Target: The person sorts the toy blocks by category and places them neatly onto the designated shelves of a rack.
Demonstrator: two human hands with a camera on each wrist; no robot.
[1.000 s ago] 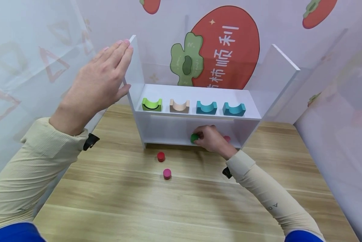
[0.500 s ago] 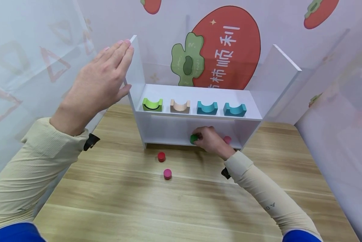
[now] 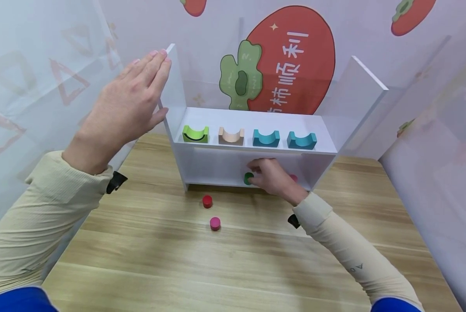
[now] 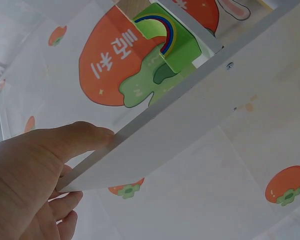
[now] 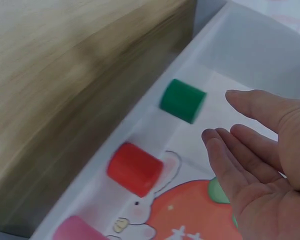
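My left hand [image 3: 129, 97] rests on the front edge of the white shelf's left side panel [image 4: 190, 115], fingers straight and together, thumb apart from them along the edge. My right hand [image 3: 272, 177] is inside the lower compartment. A green cylinder [image 5: 183, 100] stands there beside its fingers; the right wrist view shows a gap between it and the spread thumb and fingertips, with nothing held. In the same compartment are a red cylinder [image 5: 135, 169] and a pink cylinder [image 5: 77, 229], in a row along the front lip. The right hand mostly hides these two in the head view.
On the upper board sit a lime-green arch block [image 3: 195, 134], a beige one [image 3: 231, 137] and two teal ones [image 3: 266, 138]. A red cylinder [image 3: 207, 201] and a magenta cylinder [image 3: 215, 223] stand on the wooden table [image 3: 159, 255] before the shelf. The right side panel [image 3: 354, 99] rises high.
My right hand's fingers have opened from the green cylinder and drawn slightly away to the right, leaving it standing in the compartment. The left hand has stayed in place.
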